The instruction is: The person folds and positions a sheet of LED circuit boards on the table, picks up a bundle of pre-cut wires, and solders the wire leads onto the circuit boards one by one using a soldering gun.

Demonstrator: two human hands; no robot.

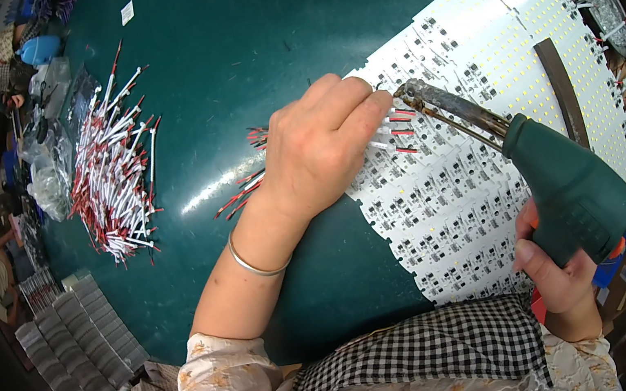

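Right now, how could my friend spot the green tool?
On the wide green table, find the flat white circuit boards at the right. Over their lower right, the bare right hand holds a dark green plastic tool. Unlike the boards, it is bulky and pistol-shaped, with a long blackened metal front.

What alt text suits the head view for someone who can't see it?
A person's right hand grips a green soldering gun, its tip close to the left hand, which holds short wires at the edge of white circuit boards. A heap of similar wires lies to the left on a green table.
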